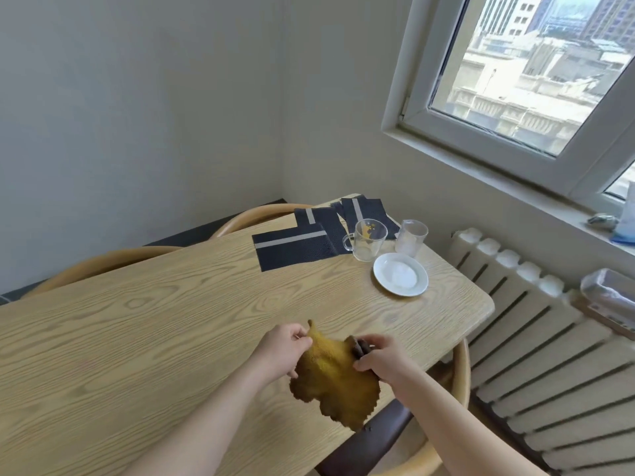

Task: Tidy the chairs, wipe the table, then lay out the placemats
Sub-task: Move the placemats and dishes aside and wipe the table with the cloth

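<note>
A mustard-yellow cloth (335, 376) hangs between both hands above the near right part of the wooden table (154, 321). My left hand (281, 348) pinches its upper left corner. My right hand (381, 355) grips its upper right edge, where a dark patch shows. Dark placemats (299, 247) with a grey stripe lie overlapping at the far end of the table. A wooden chair with a dark seat (381, 438) stands at the table's right side below my right arm.
A glass mug (366, 240), a frosted cup (410, 237) and a white saucer (400, 274) stand at the far right corner. Curved chair backs (254, 214) show behind the table's far edge. A radiator (536, 345) runs along the right wall under the window.
</note>
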`<state>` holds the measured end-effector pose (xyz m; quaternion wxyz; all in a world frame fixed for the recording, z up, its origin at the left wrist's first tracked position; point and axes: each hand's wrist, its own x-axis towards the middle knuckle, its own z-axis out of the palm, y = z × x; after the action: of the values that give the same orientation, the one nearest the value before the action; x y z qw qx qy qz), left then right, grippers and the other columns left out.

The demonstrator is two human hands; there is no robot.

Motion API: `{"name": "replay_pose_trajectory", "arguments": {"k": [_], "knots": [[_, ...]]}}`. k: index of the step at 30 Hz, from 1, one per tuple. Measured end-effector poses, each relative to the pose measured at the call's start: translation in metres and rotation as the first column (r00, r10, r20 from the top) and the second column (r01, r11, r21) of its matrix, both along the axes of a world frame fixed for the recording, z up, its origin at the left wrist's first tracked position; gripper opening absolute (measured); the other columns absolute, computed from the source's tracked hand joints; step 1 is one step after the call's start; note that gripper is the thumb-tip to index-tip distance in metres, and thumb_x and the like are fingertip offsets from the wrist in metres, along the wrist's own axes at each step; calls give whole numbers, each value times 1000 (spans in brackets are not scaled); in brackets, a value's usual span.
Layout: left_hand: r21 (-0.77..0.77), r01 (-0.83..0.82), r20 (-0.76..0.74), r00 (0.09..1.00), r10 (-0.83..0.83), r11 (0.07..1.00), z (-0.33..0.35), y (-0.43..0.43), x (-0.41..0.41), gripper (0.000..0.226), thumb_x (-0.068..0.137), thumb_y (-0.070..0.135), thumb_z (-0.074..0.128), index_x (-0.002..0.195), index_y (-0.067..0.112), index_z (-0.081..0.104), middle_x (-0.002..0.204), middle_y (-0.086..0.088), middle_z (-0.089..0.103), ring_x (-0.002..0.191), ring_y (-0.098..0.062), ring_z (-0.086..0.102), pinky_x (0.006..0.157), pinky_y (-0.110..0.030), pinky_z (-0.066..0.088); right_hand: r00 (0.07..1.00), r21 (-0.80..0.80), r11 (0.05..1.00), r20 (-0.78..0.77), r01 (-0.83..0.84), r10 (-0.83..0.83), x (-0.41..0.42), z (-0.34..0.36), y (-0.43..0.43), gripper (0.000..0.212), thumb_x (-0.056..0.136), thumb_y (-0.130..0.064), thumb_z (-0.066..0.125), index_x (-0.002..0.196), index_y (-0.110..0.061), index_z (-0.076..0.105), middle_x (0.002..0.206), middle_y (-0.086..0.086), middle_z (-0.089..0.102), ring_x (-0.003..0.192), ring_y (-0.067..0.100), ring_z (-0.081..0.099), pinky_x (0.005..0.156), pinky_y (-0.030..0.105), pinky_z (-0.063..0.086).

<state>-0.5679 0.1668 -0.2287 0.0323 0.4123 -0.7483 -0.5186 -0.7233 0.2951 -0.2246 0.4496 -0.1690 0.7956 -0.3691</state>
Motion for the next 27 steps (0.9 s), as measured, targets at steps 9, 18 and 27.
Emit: {"name": "replay_pose_trajectory", "arguments": {"k": [9,18,27], "knots": [[10,-225,-163,961,224,974,7,-35,-66,13,90,24,63,100,16,66,91,2,68,85,-16,64,84,-36,54,964,-334,938,-265,-93,2,-59,29,-42,32,77,7,51,83,-17,72,70,-3,72,68,12,68,69,25,53],[-45,22,230,973,-11,999,-59,-18,-70,9,91,30,57,89,22,57,85,7,60,78,-10,57,60,-20,40,883,74,953,-362,-294,301,-70,-55,-12,44,89,-6,49,127,-26,59,125,-4,61,119,17,53,91,22,40],[-199,-76,330,933,140,977,-88,-23,-92,18,92,29,57,108,21,60,95,8,61,89,-12,57,77,-24,46,711,266,899,-551,-347,437,-93,-72,-37,60,88,0,40,142,-25,41,138,0,50,124,21,46,97,31,45]]}}
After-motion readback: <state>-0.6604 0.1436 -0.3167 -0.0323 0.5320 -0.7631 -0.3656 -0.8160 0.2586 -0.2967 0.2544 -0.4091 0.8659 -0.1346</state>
